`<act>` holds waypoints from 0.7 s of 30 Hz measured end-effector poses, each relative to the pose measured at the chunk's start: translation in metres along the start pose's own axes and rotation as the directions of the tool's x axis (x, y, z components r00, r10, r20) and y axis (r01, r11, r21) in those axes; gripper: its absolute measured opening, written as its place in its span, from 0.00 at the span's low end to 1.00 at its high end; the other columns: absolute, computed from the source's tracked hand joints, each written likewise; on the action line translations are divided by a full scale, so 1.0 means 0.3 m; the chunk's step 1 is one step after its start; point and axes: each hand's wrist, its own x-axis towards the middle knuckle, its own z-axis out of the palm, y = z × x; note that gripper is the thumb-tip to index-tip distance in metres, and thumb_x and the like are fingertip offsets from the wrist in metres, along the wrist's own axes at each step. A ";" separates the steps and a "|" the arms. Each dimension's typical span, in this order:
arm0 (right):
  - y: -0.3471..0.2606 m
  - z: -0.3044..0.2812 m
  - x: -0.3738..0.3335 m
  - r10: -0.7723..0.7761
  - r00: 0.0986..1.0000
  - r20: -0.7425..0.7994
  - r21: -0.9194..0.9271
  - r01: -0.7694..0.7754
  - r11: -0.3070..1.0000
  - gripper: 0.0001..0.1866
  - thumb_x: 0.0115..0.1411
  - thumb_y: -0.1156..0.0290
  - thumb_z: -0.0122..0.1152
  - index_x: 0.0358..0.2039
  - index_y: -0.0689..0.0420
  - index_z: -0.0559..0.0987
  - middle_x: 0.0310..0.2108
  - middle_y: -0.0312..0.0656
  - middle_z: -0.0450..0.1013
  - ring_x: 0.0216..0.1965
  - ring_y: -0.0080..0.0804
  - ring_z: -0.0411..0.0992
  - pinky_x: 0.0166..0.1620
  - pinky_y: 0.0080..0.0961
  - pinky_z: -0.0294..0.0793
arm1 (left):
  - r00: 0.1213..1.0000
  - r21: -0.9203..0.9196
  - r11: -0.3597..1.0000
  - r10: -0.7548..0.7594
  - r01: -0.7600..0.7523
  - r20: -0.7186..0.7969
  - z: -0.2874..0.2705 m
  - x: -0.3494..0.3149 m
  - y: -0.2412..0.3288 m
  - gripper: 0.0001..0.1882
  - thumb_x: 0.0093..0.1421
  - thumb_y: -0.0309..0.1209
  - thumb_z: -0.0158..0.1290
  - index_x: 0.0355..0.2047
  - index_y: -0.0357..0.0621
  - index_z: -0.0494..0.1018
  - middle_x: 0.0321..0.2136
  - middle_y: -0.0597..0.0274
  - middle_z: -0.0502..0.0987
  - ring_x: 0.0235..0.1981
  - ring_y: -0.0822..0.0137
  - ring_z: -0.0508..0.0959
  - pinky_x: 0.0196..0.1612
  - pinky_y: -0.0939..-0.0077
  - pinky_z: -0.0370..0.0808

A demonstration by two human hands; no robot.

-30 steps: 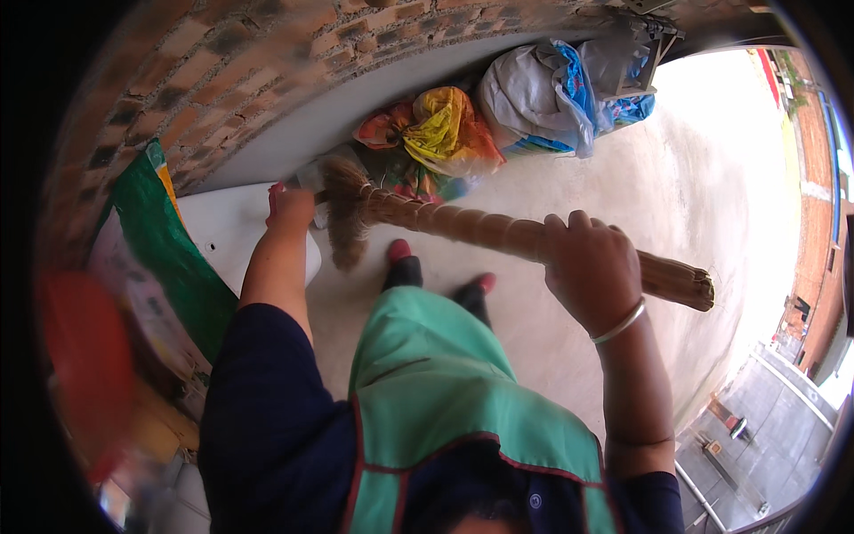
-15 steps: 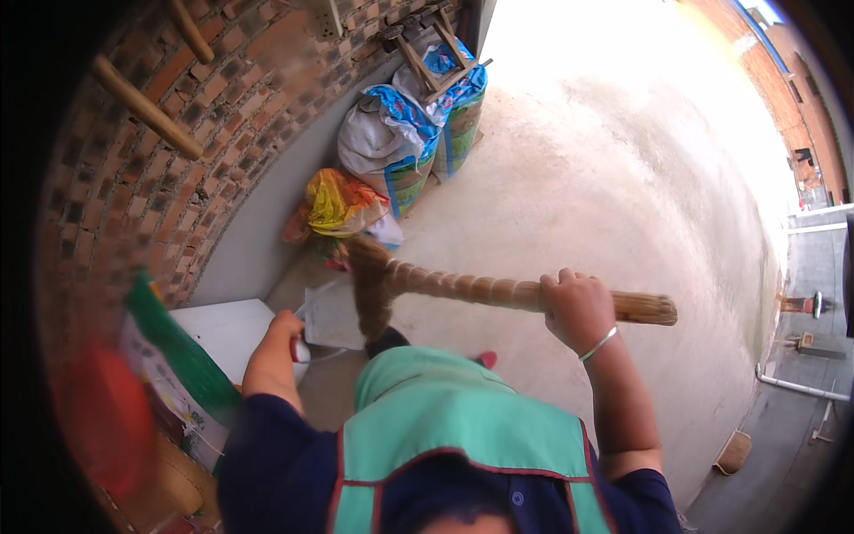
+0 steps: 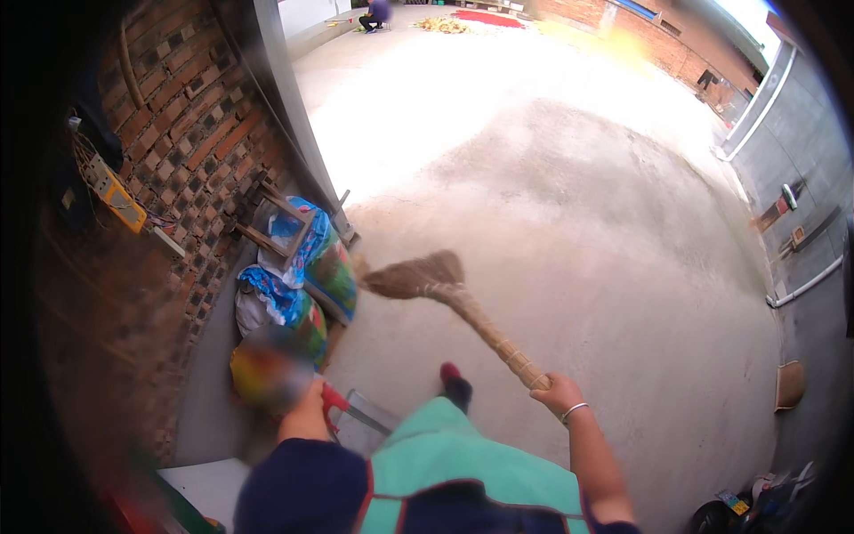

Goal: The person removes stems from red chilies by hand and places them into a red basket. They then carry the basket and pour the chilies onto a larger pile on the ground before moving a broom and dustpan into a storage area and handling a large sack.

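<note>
My right hand (image 3: 559, 393) is wrapped round the bound handle of a straw broom (image 3: 494, 338). The broom's brown bristles fan out over the concrete floor, their tips close to the stuffed sacks (image 3: 331, 276) by the wall. Down on the left, my left hand (image 3: 304, 411) is closed on the red grip of a dustpan (image 3: 334, 402). A grey shaft runs from that grip, and the pale pan shows partly beside my green apron (image 3: 480, 454). A blurred patch covers the area just above my left hand.
A wooden stool (image 3: 277, 236) rests on the sacks beside the brick wall (image 3: 191, 125). A post (image 3: 302, 107) stands at the doorway. Far off in the yard a person (image 3: 376, 13) sits near yellow and red heaps. White pipes (image 3: 805, 283) run along the right wall.
The view has shifted forward toward the yard. My right hand has swung the broom, its bristles now reaching out ahead by the sacks. The dustpan stays in my left hand.
</note>
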 end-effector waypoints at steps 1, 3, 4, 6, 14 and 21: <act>0.000 0.010 0.093 -0.052 0.996 0.071 0.095 0.045 0.994 0.26 0.41 0.57 0.65 0.41 0.56 0.75 0.33 0.47 0.76 0.37 0.40 0.74 0.42 0.33 0.72 | 1.000 -0.134 0.991 0.013 -0.009 0.029 0.096 0.024 0.056 0.09 0.52 0.34 0.53 0.25 0.40 0.72 0.22 0.56 0.74 0.25 0.60 0.74 0.30 0.64 0.72; -0.016 0.005 0.263 -0.153 0.975 0.159 0.194 0.121 0.973 0.27 0.42 0.58 0.65 0.42 0.58 0.74 0.32 0.44 0.75 0.35 0.35 0.74 0.40 0.30 0.72 | 0.994 -0.237 0.971 -0.007 0.032 0.109 0.310 0.057 0.150 0.10 0.55 0.35 0.51 0.28 0.40 0.70 0.25 0.56 0.75 0.28 0.58 0.76 0.34 0.58 0.73; -0.073 -0.038 0.361 -0.220 0.959 0.178 0.197 0.184 0.963 0.26 0.44 0.59 0.65 0.42 0.59 0.74 0.32 0.42 0.75 0.34 0.31 0.74 0.39 0.29 0.72 | 0.988 -0.300 0.953 -0.002 0.050 0.155 0.423 0.068 0.230 0.11 0.57 0.36 0.50 0.29 0.40 0.69 0.26 0.55 0.75 0.30 0.57 0.77 0.36 0.55 0.73; -0.223 -0.147 0.527 -0.227 0.924 0.307 0.388 0.096 0.917 0.23 0.46 0.62 0.64 0.41 0.60 0.74 0.31 0.41 0.74 0.32 0.28 0.73 0.37 0.27 0.72 | 0.969 -0.390 0.917 0.015 0.085 0.247 0.535 0.100 0.416 0.11 0.59 0.36 0.49 0.30 0.41 0.69 0.27 0.56 0.75 0.31 0.57 0.77 0.39 0.52 0.74; -0.428 -0.637 0.986 -0.364 0.872 0.328 0.679 0.051 0.733 0.26 0.50 0.64 0.63 0.48 0.60 0.68 0.33 0.38 0.72 0.34 0.25 0.72 0.39 0.24 0.72 | 0.852 -0.498 0.813 0.464 -0.301 0.242 1.220 -0.311 1.181 0.08 0.52 0.33 0.59 0.27 0.46 0.71 0.25 0.63 0.76 0.27 0.65 0.77 0.33 0.70 0.74; -0.695 -0.817 1.652 -0.374 0.875 0.307 0.695 0.062 0.716 0.17 0.49 0.66 0.61 0.39 0.60 0.72 0.28 0.37 0.71 0.28 0.24 0.70 0.34 0.24 0.71 | 0.826 -0.405 0.808 0.532 -0.428 0.188 1.686 -0.441 1.849 0.11 0.57 0.34 0.48 0.28 0.37 0.68 0.22 0.48 0.76 0.18 0.54 0.77 0.15 0.51 0.73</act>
